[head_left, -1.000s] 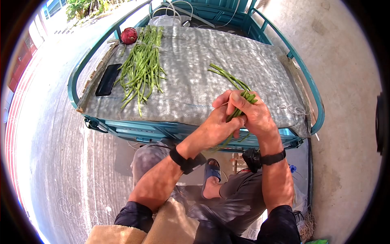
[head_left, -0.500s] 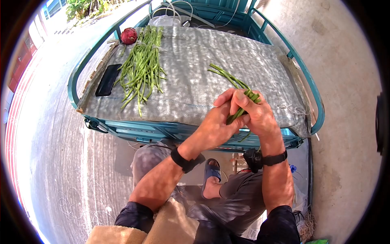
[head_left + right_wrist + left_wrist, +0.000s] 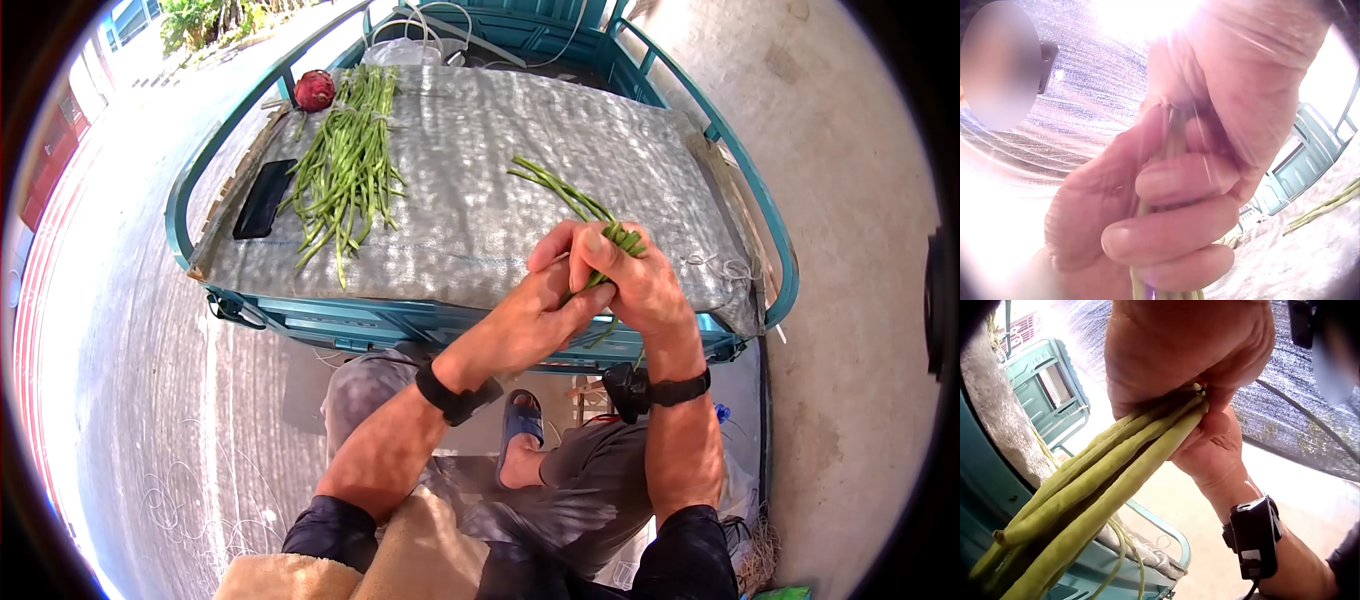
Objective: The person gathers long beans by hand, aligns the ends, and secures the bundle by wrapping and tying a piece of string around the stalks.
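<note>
Both hands meet over the near edge of the covered cart bed, round a small bunch of green long beans (image 3: 627,238). My right hand (image 3: 650,285) holds the bunch with curled fingers; in the right wrist view those fingers (image 3: 1172,231) wrap the stalks. From the left, my left hand (image 3: 535,305) grips the same bunch, its thumb against the beans. Close up in the left wrist view, the beans (image 3: 1110,456) slant down from between the hands. Several loose long beans (image 3: 560,185) lie on the cover just beyond.
A larger tied bundle of long beans (image 3: 350,170) lies at the left on the grey woven cover (image 3: 460,200). Beside it are a black phone (image 3: 264,198) and a red round fruit (image 3: 314,90). Teal rails (image 3: 765,220) edge the cart; white string (image 3: 725,266) lies at the right.
Both hands have shifted slightly to the right, still together round the bunch. The bean ends hanging below the left hand show less than before. The things on the cover stay in place.
</note>
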Demonstrator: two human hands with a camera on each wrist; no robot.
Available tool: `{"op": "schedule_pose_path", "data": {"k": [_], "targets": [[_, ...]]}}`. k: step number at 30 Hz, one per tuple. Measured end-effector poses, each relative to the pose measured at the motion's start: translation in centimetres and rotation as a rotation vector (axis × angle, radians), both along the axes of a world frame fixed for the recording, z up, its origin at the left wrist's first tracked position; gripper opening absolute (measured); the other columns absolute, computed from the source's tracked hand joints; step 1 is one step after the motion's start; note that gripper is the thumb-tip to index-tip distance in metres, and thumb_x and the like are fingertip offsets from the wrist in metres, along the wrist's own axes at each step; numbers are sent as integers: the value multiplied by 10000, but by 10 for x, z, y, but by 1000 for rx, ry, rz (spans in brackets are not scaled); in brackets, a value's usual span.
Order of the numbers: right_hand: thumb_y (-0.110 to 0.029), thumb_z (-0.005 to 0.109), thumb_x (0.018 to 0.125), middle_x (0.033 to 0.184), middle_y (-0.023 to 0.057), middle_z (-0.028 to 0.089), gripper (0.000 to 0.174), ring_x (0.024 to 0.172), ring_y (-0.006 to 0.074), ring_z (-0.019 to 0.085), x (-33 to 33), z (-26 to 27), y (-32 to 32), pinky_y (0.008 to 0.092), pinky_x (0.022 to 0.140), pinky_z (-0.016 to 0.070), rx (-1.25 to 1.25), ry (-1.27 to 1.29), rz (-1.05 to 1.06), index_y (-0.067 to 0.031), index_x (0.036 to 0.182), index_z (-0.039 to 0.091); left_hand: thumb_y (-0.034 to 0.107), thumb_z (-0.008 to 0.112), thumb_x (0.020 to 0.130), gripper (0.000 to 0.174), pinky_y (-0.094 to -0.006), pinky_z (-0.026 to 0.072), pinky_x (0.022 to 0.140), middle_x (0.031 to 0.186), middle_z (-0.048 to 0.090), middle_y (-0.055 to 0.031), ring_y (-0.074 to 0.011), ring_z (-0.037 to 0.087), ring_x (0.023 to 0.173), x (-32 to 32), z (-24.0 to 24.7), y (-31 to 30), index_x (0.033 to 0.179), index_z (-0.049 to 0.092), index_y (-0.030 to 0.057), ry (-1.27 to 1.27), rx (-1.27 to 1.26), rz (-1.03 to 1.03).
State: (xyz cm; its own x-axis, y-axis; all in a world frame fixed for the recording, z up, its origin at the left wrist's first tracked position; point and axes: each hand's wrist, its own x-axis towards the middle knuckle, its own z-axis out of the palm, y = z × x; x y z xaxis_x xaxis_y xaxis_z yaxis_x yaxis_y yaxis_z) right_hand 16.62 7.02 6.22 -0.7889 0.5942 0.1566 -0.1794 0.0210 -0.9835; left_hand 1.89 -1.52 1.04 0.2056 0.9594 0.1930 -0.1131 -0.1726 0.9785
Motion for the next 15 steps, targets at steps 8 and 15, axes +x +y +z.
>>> {"op": "schedule_pose_path", "data": {"k": [8, 15], "targets": [[-488, 762, 973, 1051, 225, 726, 561, 845, 259, 713, 2, -2, 4, 363, 644, 619, 57, -12, 5, 12, 736, 670, 344, 510, 1147, 345, -271, 372, 561, 753, 509, 28, -66, 474, 647, 1, -3, 1, 1033, 604, 32, 20, 90, -4], [-509, 746, 982, 1060, 222, 733, 577, 869, 248, 706, 2, -4, 4, 364, 709, 593, 85, 1, 0, 7, 734, 677, 362, 511, 1151, 356, -261, 359, 553, 771, 508, 32, -56, 463, 656, 4, -2, 2, 1068, 611, 30, -22, 102, 8]]}}
